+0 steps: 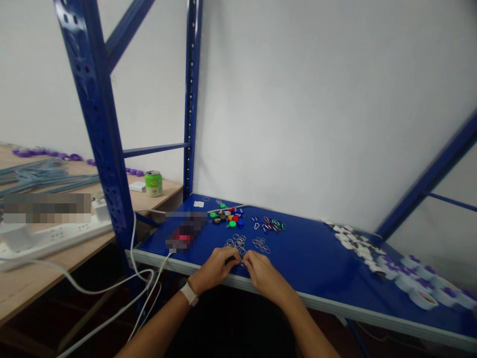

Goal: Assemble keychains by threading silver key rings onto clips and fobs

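At the front edge of the blue table (305, 258), my left hand (218, 266) and my right hand (261, 271) meet with their fingertips pinched close together. Something small and metallic, perhaps a ring, shows between them, mostly hidden by the fingers. Just beyond my fingers lies a pile of silver key rings (237, 241), with a second group of rings (261, 244) to its right. Behind the rings are colourful round badge reels (231, 223) in green, red, blue and black. Small carabiners (274, 223) in several colours lie to the right of the reels.
A blurred-out object (186, 233) with a white cable lies at the table's left. White rolls with purple pieces (421, 286) and white items (354, 241) line the right side. Blue shelf posts (108, 164) stand left. The wooden table (164, 196) holds a green can (153, 183) and a power strip (63, 236).
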A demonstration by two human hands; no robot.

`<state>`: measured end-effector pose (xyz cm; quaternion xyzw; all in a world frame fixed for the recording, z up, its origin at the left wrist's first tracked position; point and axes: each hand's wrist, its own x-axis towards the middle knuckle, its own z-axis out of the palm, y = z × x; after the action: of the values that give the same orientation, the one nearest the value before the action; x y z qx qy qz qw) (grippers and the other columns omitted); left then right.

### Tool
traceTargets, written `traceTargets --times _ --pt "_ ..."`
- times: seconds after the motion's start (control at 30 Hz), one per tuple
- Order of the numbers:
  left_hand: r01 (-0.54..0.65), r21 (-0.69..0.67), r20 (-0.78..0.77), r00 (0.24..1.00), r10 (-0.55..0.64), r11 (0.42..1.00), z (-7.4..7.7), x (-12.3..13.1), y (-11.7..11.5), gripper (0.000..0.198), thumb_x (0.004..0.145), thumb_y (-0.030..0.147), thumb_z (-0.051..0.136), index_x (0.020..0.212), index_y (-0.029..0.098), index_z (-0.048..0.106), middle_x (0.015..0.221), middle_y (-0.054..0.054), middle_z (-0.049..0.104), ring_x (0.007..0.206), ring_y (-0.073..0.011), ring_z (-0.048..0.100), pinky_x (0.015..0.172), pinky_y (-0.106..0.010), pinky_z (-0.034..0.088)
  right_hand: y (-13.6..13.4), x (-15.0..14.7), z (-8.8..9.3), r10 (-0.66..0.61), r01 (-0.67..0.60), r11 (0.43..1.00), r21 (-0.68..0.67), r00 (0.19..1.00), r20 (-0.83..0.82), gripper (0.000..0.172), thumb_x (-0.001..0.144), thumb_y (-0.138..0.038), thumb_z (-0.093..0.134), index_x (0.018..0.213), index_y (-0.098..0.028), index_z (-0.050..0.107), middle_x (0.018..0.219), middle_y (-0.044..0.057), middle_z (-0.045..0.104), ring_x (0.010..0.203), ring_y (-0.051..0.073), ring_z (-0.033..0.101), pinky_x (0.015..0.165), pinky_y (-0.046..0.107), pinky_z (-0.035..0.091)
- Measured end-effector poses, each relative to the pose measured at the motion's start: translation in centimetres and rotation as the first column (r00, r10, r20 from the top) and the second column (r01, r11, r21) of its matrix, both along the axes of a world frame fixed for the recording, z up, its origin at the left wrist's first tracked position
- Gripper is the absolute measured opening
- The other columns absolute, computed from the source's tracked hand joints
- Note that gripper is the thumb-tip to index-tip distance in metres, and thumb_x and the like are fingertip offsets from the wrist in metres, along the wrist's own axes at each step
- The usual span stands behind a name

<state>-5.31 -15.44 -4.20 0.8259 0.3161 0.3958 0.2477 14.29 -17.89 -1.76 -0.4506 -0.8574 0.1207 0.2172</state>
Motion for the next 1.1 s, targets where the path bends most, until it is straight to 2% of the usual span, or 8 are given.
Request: traceTargets --times 0.27,0.4,0.53,0.63,0.77,0.87,0.97,1.1 --pt "0.019 0.005 0.041 0.999 -0.019 1.0 0.4 0.0 -0.5 0.013 0.092 0.011 0.055 0.086 0.019 0.063 0.086 -0.001 0.069 0.083 -0.0155 0.064 0.079 -0.024 0.044 0.9 0.1 3.3 0.09 -0.083 0.996 -0.041 0.97 0.225 0.02 0.093 -0.009 0.044 0.094 -0.016 0.062 0.092 0.01 0.069 0.088 0.022 0.063 0.076 0.028 0.042" --pt "0.038 -0.006 0.04 0.998 -0.038 0.999 0.5 0.1 -0.7 0.013 0.092 0.011 0.056 0.086 0.019 0.064 0.087 -0.002 0.07 0.085 -0.0163 0.065 0.08 -0.024 0.044 2.9 -0.4 4.7 0.198 -0.15 0.974 -0.167 0.926 0.32 0.021 0.083 -0.005 0.05 0.084 -0.016 0.068 0.079 0.008 0.07 0.072 0.02 0.062 0.065 0.027 0.039" --pt "0.077 -0.044 0.068 0.995 -0.074 0.996 0.4 0.1 -0.7 0.012 0.092 0.013 0.058 0.086 0.019 0.066 0.089 -0.002 0.073 0.086 -0.0164 0.067 0.08 -0.024 0.045 5.4 -1.1 5.9 0.29 -0.167 0.859 -0.483 0.938 0.192 0.021 0.068 -0.002 0.055 0.061 -0.018 0.067 0.052 -0.002 0.061 0.049 0.013 0.053 0.055 0.025 0.037" --pt "0.049 -0.086 0.102 0.994 -0.04 0.995 0.2 0.0 -0.4 0.009 0.091 0.018 0.062 0.085 0.018 0.068 0.088 -0.002 0.074 0.084 -0.0167 0.068 0.078 -0.024 0.045 6.6 -1.3 6.2 0.3 -0.168 0.799 -0.577 0.943 0.142 0.021 0.064 -0.003 0.054 0.057 -0.018 0.067 0.048 -0.003 0.061 0.044 0.012 0.053 0.05 0.022 0.038" --pt "-0.057 -0.141 0.149 0.986 0.078 0.988 0.1 0.1 0.0 0.008 0.087 0.022 0.066 0.081 0.017 0.068 0.075 0.0 0.069 0.069 -0.0147 0.061 0.066 -0.023 0.041 6.8 -0.6 5.4 0.243 -0.163 0.793 -0.588 0.968 0.06 0.019 0.073 -0.009 0.051 0.069 -0.016 0.068 0.056 -0.002 0.063 0.05 0.012 0.057 0.052 0.022 0.043" --pt "-0.105 -0.187 0.208 0.967 0.144 0.977 0.1 0.2 0.2 0.011 0.086 0.025 0.067 0.08 0.016 0.067 0.071 0.0 0.066 0.064 -0.0132 0.054 0.061 -0.023 0.039 6.1 0.4 3.7 0.098 -0.177 0.849 -0.498 0.979 -0.18 0.013 0.083 -0.021 0.053 0.081 -0.016 0.065 0.068 0.0 0.065 0.058 0.013 0.059 0.057 0.023 0.047" --pt "-0.11 -0.231 0.268 0.948 0.172 0.967 -0.1 0.3 0.4 0.012 0.086 0.027 0.067 0.081 0.016 0.066 0.073 0.0 0.067 0.065 -0.0135 0.055 0.061 -0.023 0.04 4.7 1.0 1.6 -0.025 -0.121 0.925 -0.36 0.926 -0.376 0.015 0.086 -0.031 0.058 0.089 -0.017 0.063 0.076 0.001 0.066 0.064 0.013 0.06 0.061 0.024 0.048" --pt "-0.1 -0.253 0.297 0.939 0.175 0.962 -0.3 0.3 0.5 0.013 0.087 0.029 0.066 0.083 0.016 0.066 0.076 -0.002 0.068 0.068 -0.0145 0.057 0.063 -0.023 0.042 2.8 0.4 -1.2 -0.087 -0.086 0.949 -0.305 0.855 -0.511 0.02 0.085 -0.034 0.064 0.095 -0.017 0.062 0.077 0.002 0.067 0.067 0.015 0.061 0.064 0.026 0.048"
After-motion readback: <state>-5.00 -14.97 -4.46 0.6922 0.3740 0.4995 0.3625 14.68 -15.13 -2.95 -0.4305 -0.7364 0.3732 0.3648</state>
